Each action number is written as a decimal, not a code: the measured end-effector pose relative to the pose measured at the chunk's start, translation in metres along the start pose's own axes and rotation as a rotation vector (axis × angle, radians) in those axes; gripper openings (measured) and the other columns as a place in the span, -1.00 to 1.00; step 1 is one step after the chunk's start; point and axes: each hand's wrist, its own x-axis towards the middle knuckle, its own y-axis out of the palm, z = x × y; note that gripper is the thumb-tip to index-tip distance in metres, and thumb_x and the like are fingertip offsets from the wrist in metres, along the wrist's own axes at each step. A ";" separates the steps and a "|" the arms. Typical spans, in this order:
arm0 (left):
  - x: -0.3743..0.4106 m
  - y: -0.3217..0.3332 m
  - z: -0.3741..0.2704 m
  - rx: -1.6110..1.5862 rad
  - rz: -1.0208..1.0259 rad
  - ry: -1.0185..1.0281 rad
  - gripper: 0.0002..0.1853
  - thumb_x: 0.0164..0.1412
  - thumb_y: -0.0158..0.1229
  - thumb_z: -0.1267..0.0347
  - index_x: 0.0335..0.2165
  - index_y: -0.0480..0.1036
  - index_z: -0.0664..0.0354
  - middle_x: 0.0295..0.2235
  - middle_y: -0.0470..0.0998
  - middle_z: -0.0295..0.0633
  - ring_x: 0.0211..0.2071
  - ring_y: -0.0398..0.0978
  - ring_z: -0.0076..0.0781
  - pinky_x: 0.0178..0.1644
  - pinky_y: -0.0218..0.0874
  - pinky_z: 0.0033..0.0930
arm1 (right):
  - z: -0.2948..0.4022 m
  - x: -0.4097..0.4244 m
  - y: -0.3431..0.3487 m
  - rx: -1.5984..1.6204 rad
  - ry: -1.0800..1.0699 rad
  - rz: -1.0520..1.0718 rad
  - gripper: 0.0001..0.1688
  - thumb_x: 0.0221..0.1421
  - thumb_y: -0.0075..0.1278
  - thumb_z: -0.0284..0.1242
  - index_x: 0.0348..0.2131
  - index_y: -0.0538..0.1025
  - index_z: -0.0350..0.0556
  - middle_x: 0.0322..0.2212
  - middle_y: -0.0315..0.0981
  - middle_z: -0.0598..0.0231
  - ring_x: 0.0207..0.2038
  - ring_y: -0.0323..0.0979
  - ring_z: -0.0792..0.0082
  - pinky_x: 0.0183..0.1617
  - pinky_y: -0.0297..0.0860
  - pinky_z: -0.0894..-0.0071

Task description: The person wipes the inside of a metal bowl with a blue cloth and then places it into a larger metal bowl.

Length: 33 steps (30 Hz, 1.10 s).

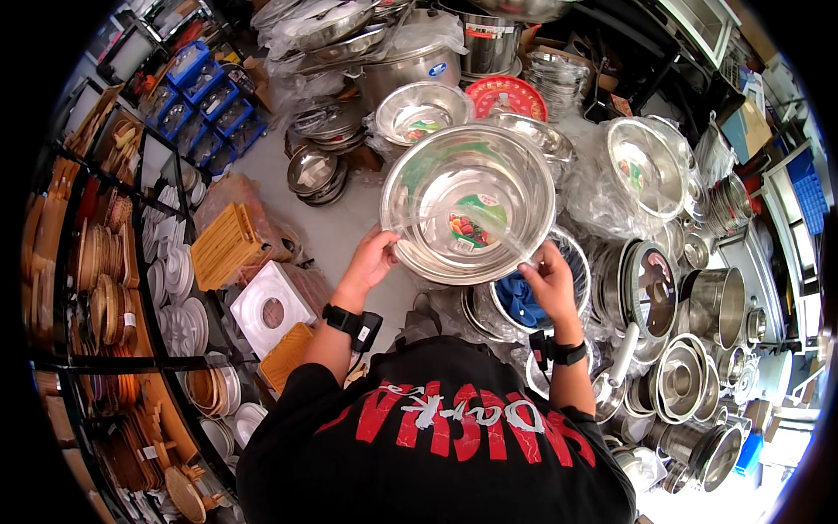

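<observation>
A large round stainless steel basin [419, 196] is in front of me, its inside facing up. A round green label with a picture of fruit or vegetables [476, 223] shows on its bottom. My left hand [372, 259] grips the near left of the rim, thumb on top. At the near right, my right hand [550, 275] pinches the rim, apparently with clear plastic film between the fingers. A strip of that film stretches across the basin's mouth. Below my right hand stands a plastic-lined container with blue cloth [519, 298] inside.
Film-wrapped steel basins [645, 167] stand to the right, beside stacked pots [720, 308]. Ahead are another basin [422, 112], a red patterned tray [507, 95] and a big steel pot [409, 69]. Shelves of wooden ware [108, 314] and blue bins [203, 98] line the left.
</observation>
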 end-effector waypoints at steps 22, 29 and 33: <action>-0.012 0.068 0.011 0.184 0.050 0.392 -0.58 0.06 0.03 0.63 -0.06 0.21 0.29 -0.19 0.42 -0.18 -0.24 0.44 -0.47 -0.30 0.36 -0.47 | -0.059 0.005 0.035 0.769 0.456 -0.147 -0.56 0.16 -0.12 -0.51 0.04 0.23 -0.19 -0.06 0.34 0.24 -0.10 0.38 0.35 -0.18 0.43 0.26; -0.004 0.035 -0.007 0.484 -0.082 0.509 -0.89 0.06 0.08 0.62 -0.35 0.42 0.34 -0.38 0.49 -0.30 -0.36 0.42 -0.60 -0.27 0.28 -0.55 | -0.067 0.008 0.019 0.797 0.611 -0.357 -0.55 0.03 -0.16 -0.65 -0.03 0.29 -0.23 -0.19 0.44 0.14 -0.26 0.47 0.25 -0.27 0.47 0.30; -0.009 0.032 -0.030 0.671 -0.174 0.839 -0.90 0.00 0.15 0.62 -0.43 0.42 0.30 -0.46 0.47 -0.34 -0.43 0.37 -0.63 -0.33 0.23 -0.57 | -0.082 0.011 0.012 0.774 0.436 -0.452 -0.47 -0.10 -0.17 -0.77 -0.04 0.28 -0.27 -0.15 0.39 0.19 -0.14 0.39 0.27 -0.05 0.33 0.38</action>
